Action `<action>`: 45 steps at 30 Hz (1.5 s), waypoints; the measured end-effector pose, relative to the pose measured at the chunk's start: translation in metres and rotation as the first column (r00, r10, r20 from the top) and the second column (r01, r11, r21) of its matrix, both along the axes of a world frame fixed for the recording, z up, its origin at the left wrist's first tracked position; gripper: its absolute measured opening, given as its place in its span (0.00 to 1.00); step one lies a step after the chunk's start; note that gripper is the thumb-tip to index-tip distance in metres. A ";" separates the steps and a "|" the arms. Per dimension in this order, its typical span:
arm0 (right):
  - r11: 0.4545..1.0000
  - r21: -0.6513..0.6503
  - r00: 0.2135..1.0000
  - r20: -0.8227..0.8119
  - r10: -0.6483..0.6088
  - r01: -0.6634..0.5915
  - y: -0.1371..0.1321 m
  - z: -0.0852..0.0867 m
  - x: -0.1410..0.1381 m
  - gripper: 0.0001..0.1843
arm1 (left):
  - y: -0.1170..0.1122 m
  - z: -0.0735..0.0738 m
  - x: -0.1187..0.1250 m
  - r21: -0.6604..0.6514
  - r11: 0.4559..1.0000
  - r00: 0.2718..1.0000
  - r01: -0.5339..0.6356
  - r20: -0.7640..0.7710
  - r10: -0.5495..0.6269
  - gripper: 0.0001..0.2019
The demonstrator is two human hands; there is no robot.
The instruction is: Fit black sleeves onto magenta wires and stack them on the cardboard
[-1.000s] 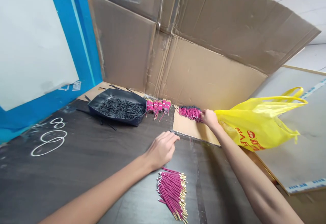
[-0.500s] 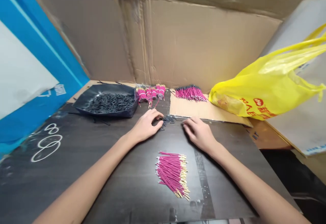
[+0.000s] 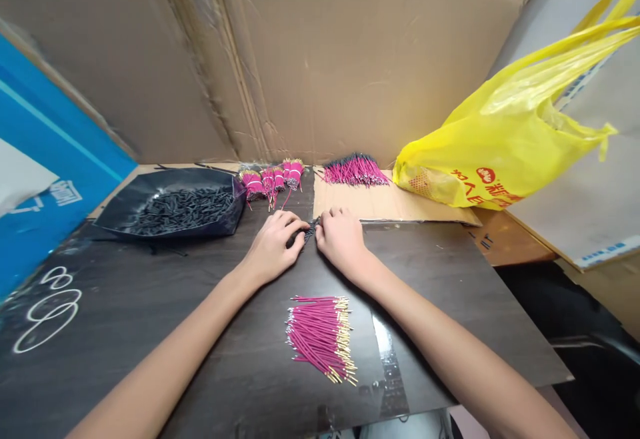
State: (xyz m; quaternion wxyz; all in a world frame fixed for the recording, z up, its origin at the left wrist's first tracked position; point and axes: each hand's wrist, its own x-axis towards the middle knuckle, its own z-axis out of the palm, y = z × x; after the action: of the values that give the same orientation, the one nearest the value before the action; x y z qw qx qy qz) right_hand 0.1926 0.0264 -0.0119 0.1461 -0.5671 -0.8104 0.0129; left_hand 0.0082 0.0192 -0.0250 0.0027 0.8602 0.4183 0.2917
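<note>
Apparently only part is done: magenta wires with black ends lie at upper centre, while the gold-tipped magenta wires at lower centre and white-banded magenta bundles nearer upper left look left over. Mid-frame, the left hand and right hand, fingers curled, flank short black tubes; whether either grips any, I cannot tell.
</note>
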 end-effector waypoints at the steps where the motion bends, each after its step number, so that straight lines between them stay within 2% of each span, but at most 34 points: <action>1: 1.000 -0.029 0.999 0.033 0.011 -0.010 0.001 0.004 -0.001 0.17 | 0.000 0.000 0.000 -0.003 1.000 1.000 0.003 -0.006 -0.003 0.12; 4: 0.994 -0.077 0.991 0.106 0.079 -0.071 0.005 0.010 -0.003 0.16 | -0.001 0.000 -0.001 0.000 1.000 1.000 0.011 -0.013 -0.011 0.13; 8: 0.985 -0.066 0.973 0.158 0.168 -0.160 0.008 0.005 -0.007 0.17 | -0.005 0.004 -0.003 0.041 0.999 0.999 0.027 -0.019 -0.026 0.12; 13: 0.965 -0.027 0.952 0.163 0.261 -0.260 0.017 0.009 0.010 0.15 | -0.023 0.022 0.003 0.041 0.990 0.990 0.133 0.044 -0.134 0.10; 15: 0.961 -0.001 0.951 0.142 0.276 -0.278 0.017 0.015 0.031 0.16 | -0.035 0.032 0.010 -0.077 0.976 0.976 0.205 0.095 -0.197 0.09; 17: 0.958 0.027 0.956 0.083 0.282 -0.285 0.010 0.018 0.057 0.15 | -0.047 0.040 0.018 -0.246 0.923 0.955 0.295 0.094 -0.280 0.09; 20: 0.936 0.076 0.912 -0.209 0.353 -0.344 -0.010 0.012 0.096 0.07 | -0.060 0.045 0.029 -0.448 0.825 0.932 0.345 0.058 -0.359 0.08; 22: 0.936 0.051 0.887 -0.304 0.347 -0.348 -0.025 0.005 0.115 0.04 | -0.062 0.043 0.033 -0.507 0.792 0.927 0.340 0.036 -0.374 0.08; 25: 0.940 -0.011 0.869 -0.383 0.312 -0.342 -0.038 -0.002 0.128 0.03 | -0.059 0.037 0.034 -0.524 0.782 0.926 0.337 0.032 -0.377 0.09; 28: 0.938 -0.016 0.846 -0.439 0.304 -0.346 -0.041 -0.002 0.125 0.03 | -0.055 0.033 0.035 -0.499 0.795 0.923 0.346 0.027 -0.384 0.11; 32: 0.917 -0.035 0.838 -0.421 0.346 -0.396 -0.043 -0.001 0.115 0.04 | -0.055 0.030 0.037 -0.468 0.821 0.927 0.328 -0.007 -0.375 0.13; 40: 0.876 -0.091 0.818 -0.414 0.399 -0.473 -0.058 0.003 0.104 0.06 | -0.055 0.023 0.037 -0.455 0.831 0.923 0.319 -0.048 -0.381 0.12; 45: 0.836 -0.198 0.766 -0.546 0.339 -0.511 -0.064 0.006 0.097 0.04 | -0.055 0.020 0.038 -0.483 0.815 0.931 0.320 -0.002 -0.366 0.10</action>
State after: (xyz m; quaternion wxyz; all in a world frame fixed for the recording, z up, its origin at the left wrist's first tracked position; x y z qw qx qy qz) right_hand 0.2892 -0.0380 -0.0060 0.2406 -0.3593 -0.8402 0.3272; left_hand 0.0466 -0.0363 -0.0047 0.2457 0.9071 0.3146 0.1337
